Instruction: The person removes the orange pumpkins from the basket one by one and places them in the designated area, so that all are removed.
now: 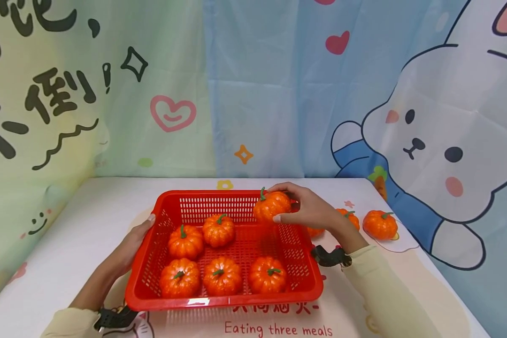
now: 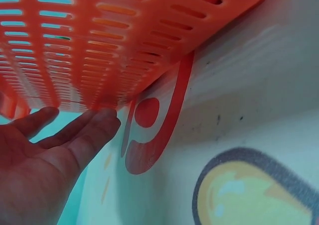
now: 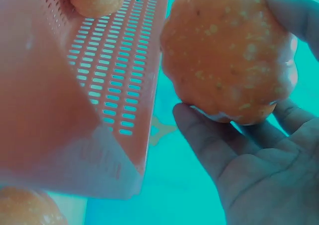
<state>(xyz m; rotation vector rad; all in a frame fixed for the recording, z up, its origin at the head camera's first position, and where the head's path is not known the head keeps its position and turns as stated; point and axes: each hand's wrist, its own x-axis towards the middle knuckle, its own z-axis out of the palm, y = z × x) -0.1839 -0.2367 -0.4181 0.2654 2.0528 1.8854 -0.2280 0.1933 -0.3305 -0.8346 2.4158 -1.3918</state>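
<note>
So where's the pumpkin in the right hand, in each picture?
Head: just below and right of the middle, the pumpkin in the right hand.
Left wrist: it isn't in this picture.
Right wrist: big, at the top, right of the middle.
Shared landmark: the red basket, low in the middle for head, top left for left wrist, left side for right wrist.

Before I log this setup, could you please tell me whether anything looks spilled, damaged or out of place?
Nothing stands out: the red basket looks undamaged, five pumpkins sit inside it, the right hand holds another pumpkin, and the outer pumpkins on the table look intact where visible.
</note>
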